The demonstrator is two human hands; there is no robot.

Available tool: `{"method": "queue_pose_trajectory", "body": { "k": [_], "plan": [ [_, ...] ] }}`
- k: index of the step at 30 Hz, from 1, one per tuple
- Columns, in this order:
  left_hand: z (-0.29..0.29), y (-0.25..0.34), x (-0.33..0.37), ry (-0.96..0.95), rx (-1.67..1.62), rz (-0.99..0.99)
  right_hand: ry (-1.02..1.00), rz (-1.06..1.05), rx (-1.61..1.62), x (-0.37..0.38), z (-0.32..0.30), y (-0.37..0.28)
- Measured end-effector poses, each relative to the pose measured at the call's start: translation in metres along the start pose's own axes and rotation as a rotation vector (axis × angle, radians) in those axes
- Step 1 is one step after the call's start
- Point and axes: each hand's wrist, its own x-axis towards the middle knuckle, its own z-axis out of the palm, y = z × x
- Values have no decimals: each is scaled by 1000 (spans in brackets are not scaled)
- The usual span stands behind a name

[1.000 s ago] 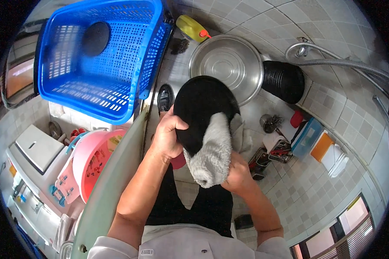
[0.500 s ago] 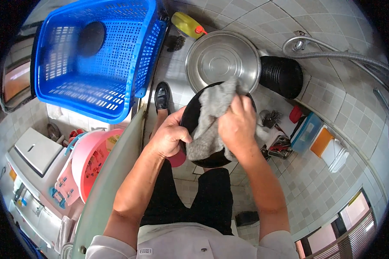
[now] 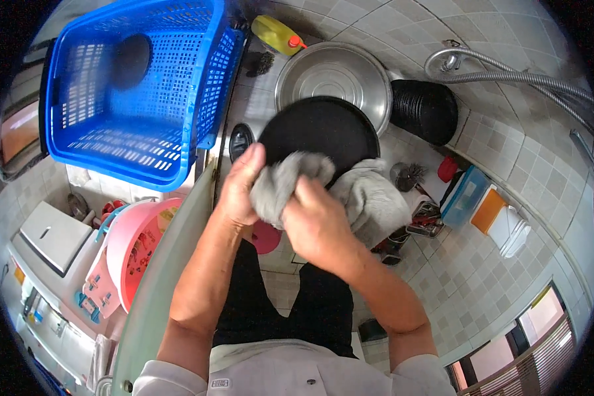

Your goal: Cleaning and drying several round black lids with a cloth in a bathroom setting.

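A black round plate point(image 3: 320, 132) is tilted in front of me, its dark flat inner face showing. My left hand point(image 3: 239, 191) grips its left edge, the thumb up along the rim. My right hand point(image 3: 318, 228), slightly blurred, is closed on a grey cloth point(image 3: 376, 201). One bunch of the cloth covers the plate's near left edge beside my left thumb, and the rest drapes over the near right edge. The fingers under the plate are hidden.
Behind the plate lies a wide steel basin point(image 3: 336, 63), with a stack of black round plates point(image 3: 424, 112) to its right. A blue basket point(image 3: 129, 148) at upper left holds one dark disc. A yellow jug point(image 3: 276, 34), shower hose point(image 3: 501, 76) and pink tub point(image 3: 122, 254) surround me.
My right hand and the bunched cloth have moved left and nearer, from the plate's middle to its near left edge. More of the plate's black face is uncovered.
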Motion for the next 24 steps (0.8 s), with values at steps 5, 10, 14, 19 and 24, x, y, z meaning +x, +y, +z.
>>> {"method": "queue_pose_trajectory", "body": {
  "k": [5,10,14,19,24],
  "plan": [
    [1,24,-1,62,20,214,-114,118,-243,-58,-1,31],
    [6,15,-6,49,103,135,148,324,-490,-35,-25,62],
    [22,6,-8,-32,187,23,205,254,-573,-1,-41,64],
    [7,3,-6,-28,141,109,-16,304,-675,-22,-37,63],
    [11,-3,7,34,44,162,-100,271,-266,-44,-8,40]
  ]
}}
